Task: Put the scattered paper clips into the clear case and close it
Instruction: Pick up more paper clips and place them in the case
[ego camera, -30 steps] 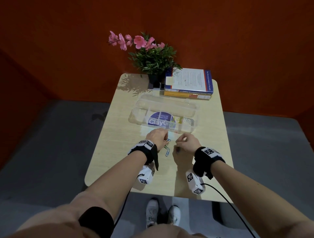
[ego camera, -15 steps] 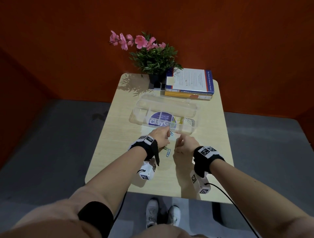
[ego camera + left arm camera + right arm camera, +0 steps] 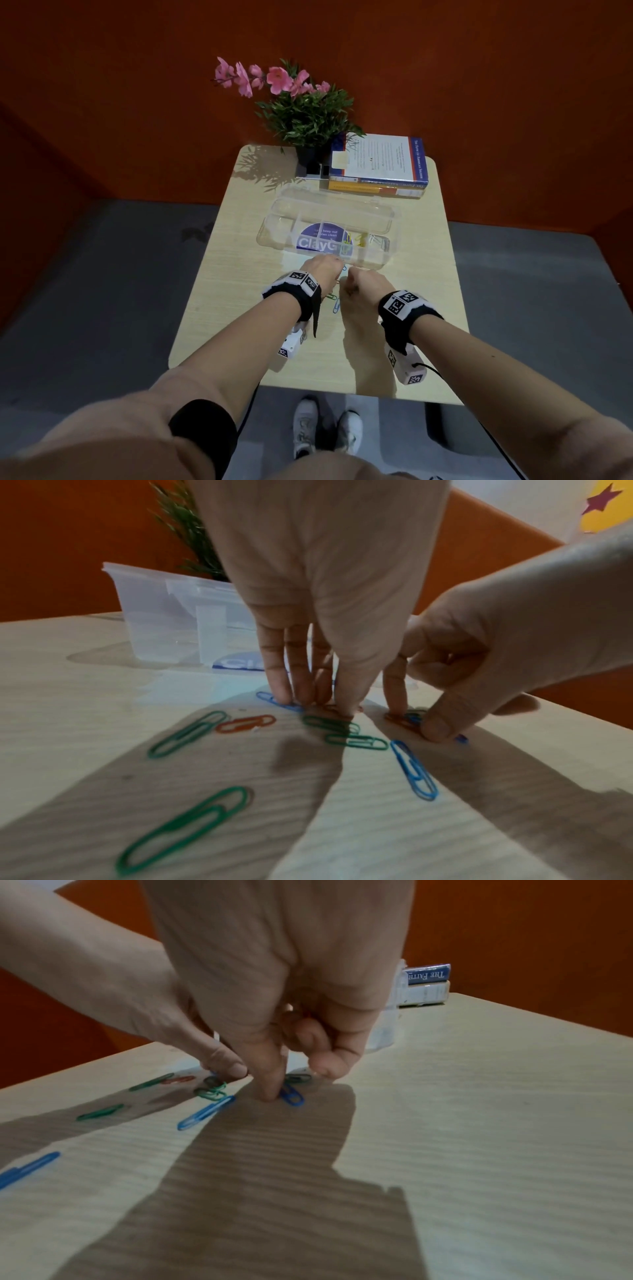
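The clear case [image 3: 274,236] lies open in the middle of the table, its lid folded back, with a few clips [image 3: 359,240] in its right compartments. Just in front of it my left hand [image 3: 337,265] points its fingertips [image 3: 281,696] down onto a blue clip [image 3: 265,696] and pinches at the clips under the thumb. My right hand [image 3: 351,274] pinches a blue clip [image 3: 293,1095] against the table between thumb and forefinger [image 3: 394,696]. Loose green [image 3: 185,829], orange [image 3: 245,723] and blue clips [image 3: 414,769] lie nearer me.
A potted plant with pink flowers [image 3: 308,120] and a stack of books [image 3: 376,168] stand at the far edge of the small wooden table [image 3: 222,325]. Grey floor surrounds the table, and orange walls rise behind it.
Both hands have shifted slightly toward the case and closer together, with their fingertips now down on the clips. The case has not moved.
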Tool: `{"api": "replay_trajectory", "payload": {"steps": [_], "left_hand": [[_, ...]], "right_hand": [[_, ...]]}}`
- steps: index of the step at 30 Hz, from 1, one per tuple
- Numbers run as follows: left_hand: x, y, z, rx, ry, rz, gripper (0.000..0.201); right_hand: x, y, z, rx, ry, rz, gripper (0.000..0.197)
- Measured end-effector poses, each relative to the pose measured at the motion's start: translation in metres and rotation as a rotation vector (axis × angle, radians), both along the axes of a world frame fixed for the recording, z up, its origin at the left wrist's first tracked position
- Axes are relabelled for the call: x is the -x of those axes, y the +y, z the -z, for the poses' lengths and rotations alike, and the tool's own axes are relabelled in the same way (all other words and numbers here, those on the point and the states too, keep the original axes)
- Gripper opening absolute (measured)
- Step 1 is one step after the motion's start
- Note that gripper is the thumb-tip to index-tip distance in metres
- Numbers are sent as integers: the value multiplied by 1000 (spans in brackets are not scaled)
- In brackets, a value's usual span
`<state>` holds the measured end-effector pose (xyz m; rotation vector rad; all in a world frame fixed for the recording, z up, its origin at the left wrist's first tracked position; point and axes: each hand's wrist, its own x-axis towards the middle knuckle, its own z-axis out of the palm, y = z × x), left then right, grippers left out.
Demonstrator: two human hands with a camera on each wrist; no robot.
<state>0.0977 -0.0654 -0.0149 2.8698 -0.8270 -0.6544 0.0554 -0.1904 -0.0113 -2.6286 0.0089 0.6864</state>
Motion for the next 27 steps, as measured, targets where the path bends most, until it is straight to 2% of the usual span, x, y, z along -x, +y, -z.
{"api": "replay_trajectory", "payload": {"steps": [5,6,10,14,17,19,21,24,27], "left_hand": [[-1,4,-3,57,18,17,14],[0,5,-4,68,32,-1,15],[3,12,-4,140,45,-109,25],[6,25,-8,247,26,-293,24],[7,47,-14,387,33,-509,23],[8,66,-14,468,78,-662,21],[11,85,-12,477,118,-756,20],[18,102,-7,435,152,-760,20],[25,98,-6,336,122,-600,22]], "right_hand": [[-8,6,-4,80,117,-53,10],[-9,6,-4,87,136,-56,17],[-9,5,0,65,182,-87,29],[-4,6,-2,46,159,22,36],[-1,3,-4,-118,139,186,23],[0,2,-3,-329,127,381,18],[0,3,-1,-565,167,560,23],[2,7,0,-779,256,739,29],[4,10,-3,-865,308,802,31]]}}
